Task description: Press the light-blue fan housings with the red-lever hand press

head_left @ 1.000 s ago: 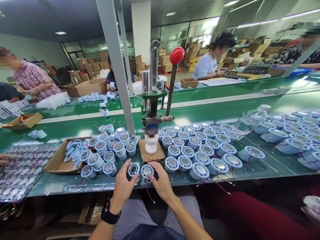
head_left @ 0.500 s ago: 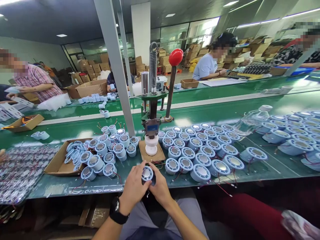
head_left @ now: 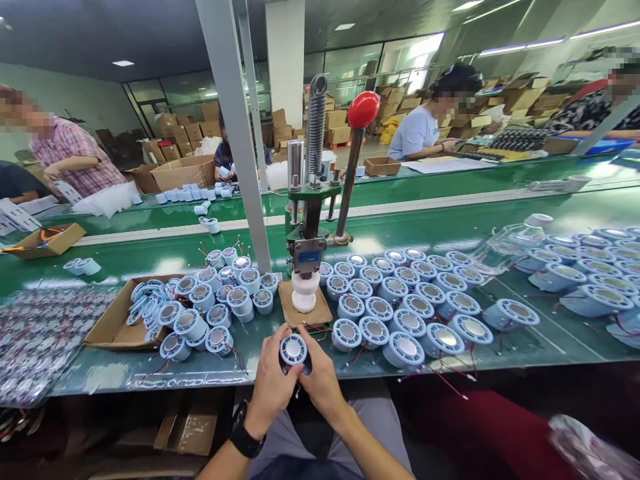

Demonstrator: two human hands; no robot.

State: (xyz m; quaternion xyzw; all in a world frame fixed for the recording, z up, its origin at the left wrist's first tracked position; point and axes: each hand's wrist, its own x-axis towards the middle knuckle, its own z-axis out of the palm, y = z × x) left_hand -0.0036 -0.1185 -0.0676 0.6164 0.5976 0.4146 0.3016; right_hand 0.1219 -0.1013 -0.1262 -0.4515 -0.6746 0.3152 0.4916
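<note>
Between my two hands is a light-blue round housing (head_left: 293,349) with a silver disc in its ringed top, held upright just in front of the bench edge. My left hand (head_left: 270,380) wraps its left side and my right hand (head_left: 320,379) its right, thumbs close together at the near side. A small white connector hangs below the thumbs. Straight beyond my fingertips stands a hand press (head_left: 307,257) with a red-knobbed lever (head_left: 364,110). Its white plastic die (head_left: 304,295) is over a piece of brown cardboard (head_left: 320,316).
Many similar housings with thin wires (head_left: 404,348) cover the bench on the right. To the left, more housings (head_left: 218,339) crowd a cardboard box (head_left: 107,327) of blue rings. A clear bottle (head_left: 515,243) lies at the right. Co-workers sit or stand across the green line.
My hands and the housing stay together, with only a slight shift in their pose. The view has moved a little. At the far left, a co-worker's arm has changed position.
</note>
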